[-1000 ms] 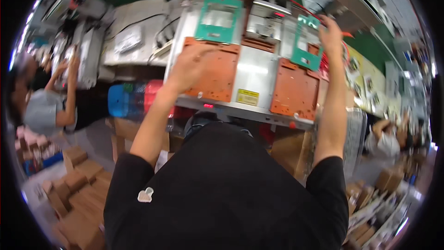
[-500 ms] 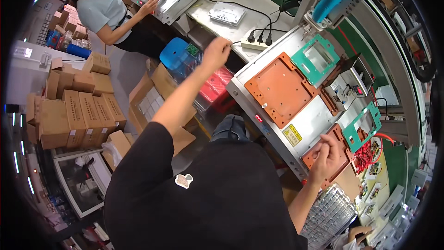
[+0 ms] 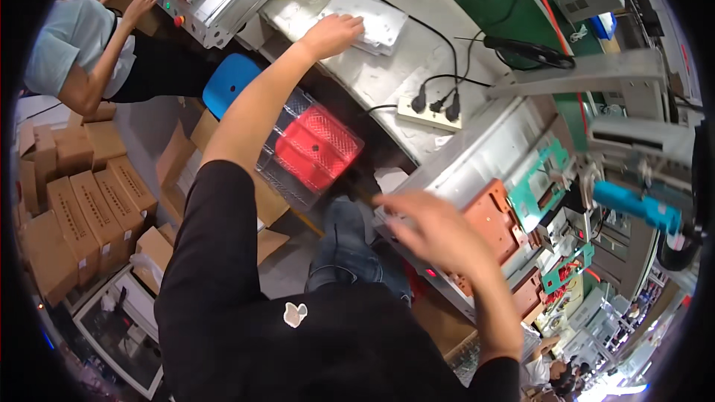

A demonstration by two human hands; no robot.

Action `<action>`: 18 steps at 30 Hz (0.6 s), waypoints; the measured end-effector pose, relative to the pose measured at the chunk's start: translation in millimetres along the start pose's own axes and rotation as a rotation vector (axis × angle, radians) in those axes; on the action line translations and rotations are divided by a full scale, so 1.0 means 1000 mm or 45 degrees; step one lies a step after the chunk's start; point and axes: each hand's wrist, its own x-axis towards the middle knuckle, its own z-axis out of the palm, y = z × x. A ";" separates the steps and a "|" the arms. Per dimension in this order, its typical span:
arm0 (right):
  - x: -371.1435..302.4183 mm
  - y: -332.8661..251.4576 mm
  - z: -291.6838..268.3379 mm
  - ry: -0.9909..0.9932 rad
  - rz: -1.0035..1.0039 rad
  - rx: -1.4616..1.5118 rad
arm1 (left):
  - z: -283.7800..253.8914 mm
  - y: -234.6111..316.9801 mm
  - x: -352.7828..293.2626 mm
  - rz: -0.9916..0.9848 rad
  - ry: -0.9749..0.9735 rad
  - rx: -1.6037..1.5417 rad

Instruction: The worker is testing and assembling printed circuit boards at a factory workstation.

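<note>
L hand [image 3: 333,36], short of the flat white rectangular plastic-looking panels [image 3: 383,24] 0.5 s ago, is now over them at 12 o'clock, fingers part-curled, can't tell if gripping, so work's shifted there, w/ R hand [image 3: 432,227] loosely open, apparently empty, approx. 4 o'clock.

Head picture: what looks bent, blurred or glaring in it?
Head view: edges bow and corners go black; head view: the right hand looks smeared, likely by motion, while the left hand and power strip are clearer; head view: bright glare washes out part of the lower right rim.
</note>
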 end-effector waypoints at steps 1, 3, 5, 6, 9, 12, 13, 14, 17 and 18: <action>0.021 0.011 -0.003 0.005 0.048 -0.146 | -0.001 0.012 0.020 0.024 0.187 -0.051; 0.076 0.048 -0.013 -0.143 0.211 -0.387 | -0.037 0.015 0.019 -0.026 0.338 -0.065; 0.130 0.106 -0.019 0.182 0.122 -0.785 | -0.076 0.017 0.022 -0.248 0.781 -0.313; 0.157 0.131 -0.024 0.383 0.049 -0.889 | -0.097 0.027 0.016 -0.378 0.800 -0.467; 0.232 0.184 -0.040 0.516 -0.003 -1.122 | -0.156 0.062 -0.027 -0.711 0.875 -0.530; 0.250 0.219 -0.033 0.416 0.251 -1.132 | -0.191 0.091 -0.108 -1.180 1.034 -0.999; 0.251 0.216 -0.033 0.470 0.218 -1.117 | -0.211 0.102 -0.130 -1.275 1.116 -1.024; 0.241 0.201 -0.024 0.421 0.232 -1.159 | -0.219 0.109 -0.155 -1.297 1.152 -1.006; 0.210 0.185 0.025 0.301 0.229 -1.289 | -0.220 0.130 -0.214 -1.418 1.118 -0.900; 0.210 0.192 0.042 0.233 0.314 -1.359 | -0.213 0.134 -0.225 -1.427 1.093 -0.865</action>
